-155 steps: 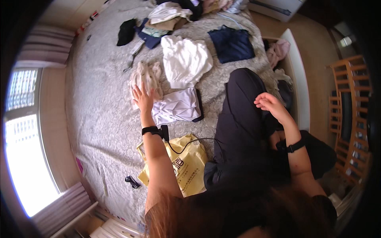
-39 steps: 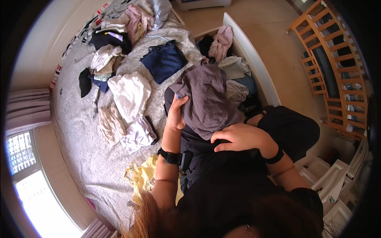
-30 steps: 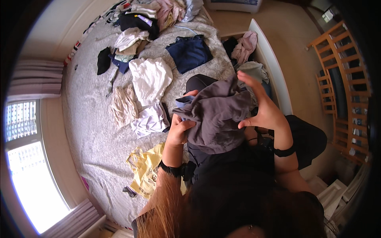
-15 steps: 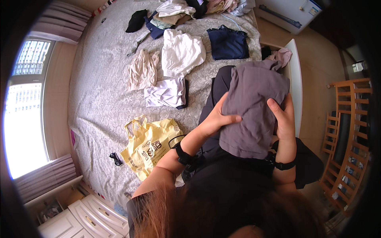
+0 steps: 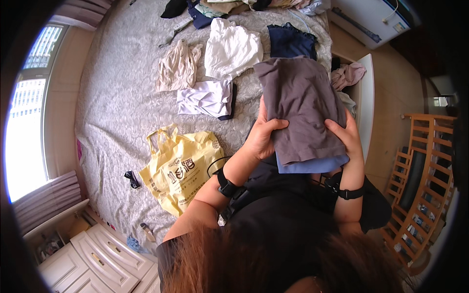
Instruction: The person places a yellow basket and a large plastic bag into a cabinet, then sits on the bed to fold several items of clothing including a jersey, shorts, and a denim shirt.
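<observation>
In front of my lap I hold a folded grey-purple garment (image 5: 305, 110), with a folded blue cloth (image 5: 315, 165) showing under its near edge. My left hand (image 5: 262, 134) grips the left side, thumb on top and the other fingers hidden beneath. My right hand (image 5: 349, 136) holds the right edge in the same way, its thumb pressed on the grey-purple fabric. Beyond the garment, on the bed, lies a dark navy folded piece (image 5: 292, 42). A white garment (image 5: 232, 48) is left of that one.
The patterned bedspread (image 5: 117, 93) also carries a beige garment (image 5: 178, 67), a white folded piece (image 5: 205, 100) and a yellow plastic bag (image 5: 183, 171). A clothes heap (image 5: 229, 7) lies at the far edge. Right of my hands stands an open drawer (image 5: 367, 97) with a pink cloth (image 5: 349, 75).
The grey-purple garment has shifted slightly left and now lies with its far edge over the bed. The blue cloth has come into sight under it. My view has tilted, moving the bed items.
</observation>
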